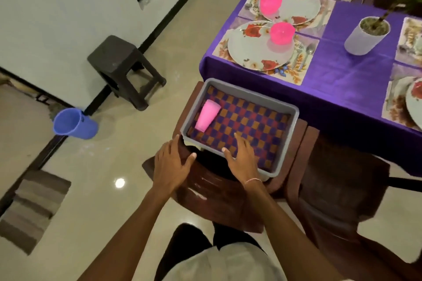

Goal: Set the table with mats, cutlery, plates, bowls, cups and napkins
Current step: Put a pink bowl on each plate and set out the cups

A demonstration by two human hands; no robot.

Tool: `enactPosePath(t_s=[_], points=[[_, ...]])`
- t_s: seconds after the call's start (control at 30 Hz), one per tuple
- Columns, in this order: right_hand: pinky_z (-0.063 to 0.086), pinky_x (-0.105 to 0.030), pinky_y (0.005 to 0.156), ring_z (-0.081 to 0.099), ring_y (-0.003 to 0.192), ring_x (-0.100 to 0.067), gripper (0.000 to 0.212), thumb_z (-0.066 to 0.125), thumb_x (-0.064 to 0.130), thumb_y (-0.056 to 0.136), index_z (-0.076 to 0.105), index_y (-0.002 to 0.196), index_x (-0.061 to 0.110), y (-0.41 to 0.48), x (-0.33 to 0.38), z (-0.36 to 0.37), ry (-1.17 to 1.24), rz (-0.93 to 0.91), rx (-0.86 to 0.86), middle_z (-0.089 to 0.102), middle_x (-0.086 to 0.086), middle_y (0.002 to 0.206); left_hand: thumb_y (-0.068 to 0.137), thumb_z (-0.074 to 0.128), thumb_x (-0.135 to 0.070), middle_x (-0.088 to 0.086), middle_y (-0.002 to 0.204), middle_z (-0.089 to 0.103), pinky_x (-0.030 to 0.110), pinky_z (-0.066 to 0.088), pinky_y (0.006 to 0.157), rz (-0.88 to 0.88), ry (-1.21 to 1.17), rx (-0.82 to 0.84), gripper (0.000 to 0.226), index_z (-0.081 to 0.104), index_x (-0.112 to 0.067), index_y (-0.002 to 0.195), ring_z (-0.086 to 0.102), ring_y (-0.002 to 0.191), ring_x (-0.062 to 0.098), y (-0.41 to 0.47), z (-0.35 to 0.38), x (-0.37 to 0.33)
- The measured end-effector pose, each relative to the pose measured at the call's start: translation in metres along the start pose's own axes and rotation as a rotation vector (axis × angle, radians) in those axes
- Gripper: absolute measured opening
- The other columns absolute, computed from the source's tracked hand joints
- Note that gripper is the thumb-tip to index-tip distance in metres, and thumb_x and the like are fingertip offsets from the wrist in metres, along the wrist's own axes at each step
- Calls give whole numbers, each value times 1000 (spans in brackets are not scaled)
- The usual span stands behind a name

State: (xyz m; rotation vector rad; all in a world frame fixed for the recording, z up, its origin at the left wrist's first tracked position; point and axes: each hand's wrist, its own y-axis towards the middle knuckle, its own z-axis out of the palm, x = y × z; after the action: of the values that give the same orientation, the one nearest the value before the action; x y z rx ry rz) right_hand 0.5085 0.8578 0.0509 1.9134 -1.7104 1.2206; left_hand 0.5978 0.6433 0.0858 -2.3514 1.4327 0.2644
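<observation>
Left hand: your left hand (pixel 171 164) lies on the back of the brown chair (pixel 212 191), just beside the near left corner of the tray, fingers straight and spread, thumb out to the right, holding nothing.
Right hand: your right hand (pixel 243 155) reaches over the tray's near rim, fingers straight and slightly apart, flat on the checkered cloth (pixel 251 118).
Tray: the grey tray (pixel 294 116) sits on the chair seat, lined with that cloth.
Cup: one pink cup (pixel 207 115) lies on its side in the tray's far left part, well apart from both hands.
Table: the purple table (pixel 342 75) stands beyond the tray, to the right.
Near setting: a floral mat (pixel 220 50) carries the near plate (pixel 249 50) with the near bowl (pixel 282 33) on it; a fork (pixel 296 55) and spoon (pixel 307 55) lie to its right.
Far setting: the far plate (pixel 299 4) holds the far bowl (pixel 270 3).
</observation>
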Motion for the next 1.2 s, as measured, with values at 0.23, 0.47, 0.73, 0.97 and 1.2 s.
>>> enactPosePath(t_s=[0.23, 0.47, 0.73, 0.97, 1.2], points=[[40, -45, 113, 44, 142, -29, 65, 61, 41, 101, 39, 155, 13, 78, 10, 40, 139, 240, 17, 44, -10, 156, 99, 64, -44, 17, 156, 43, 49, 40, 114, -2, -168, 293, 77, 29, -11, 159, 44, 141, 37, 120, 25, -5], [51, -46, 103, 62, 120, -23, 66, 65, 41, 98, 38, 154, 18, 199, -11, 108, 379, 439, -3, 61, -6, 137, 98, 61, -37, 18, 142, 56, 38, 48, 99, 47, -211, 489, 62, 42, -6, 149, 56, 128, 37, 263, 112, 2], [53, -51, 104, 62, 122, -22, 57, 62, 32, 101, 41, 154, 28, 261, -12, 169, 710, 594, -90, 65, -1, 130, 104, 53, -42, 21, 160, 30, 56, 40, 115, -3, -250, 540, 80, 10, -9, 163, 40, 141, 41, 322, 167, 7], [62, -31, 80, 69, 97, -7, 47, 68, 49, 94, 55, 137, 35, 222, 25, 160, 629, 539, -401, 66, 14, 114, 99, 62, -46, 12, 145, 38, 43, 47, 109, 152, -383, 590, 72, 30, -18, 157, 49, 127, 27, 321, 131, 12], [65, -39, 70, 72, 89, -23, 36, 68, 52, 93, 56, 126, 43, 163, 118, 116, 722, 373, -515, 64, 3, 112, 69, 50, -91, -1, 128, 58, 49, 61, 87, 137, -568, 649, 98, 41, -29, 144, 65, 107, 22, 297, 19, -7]])
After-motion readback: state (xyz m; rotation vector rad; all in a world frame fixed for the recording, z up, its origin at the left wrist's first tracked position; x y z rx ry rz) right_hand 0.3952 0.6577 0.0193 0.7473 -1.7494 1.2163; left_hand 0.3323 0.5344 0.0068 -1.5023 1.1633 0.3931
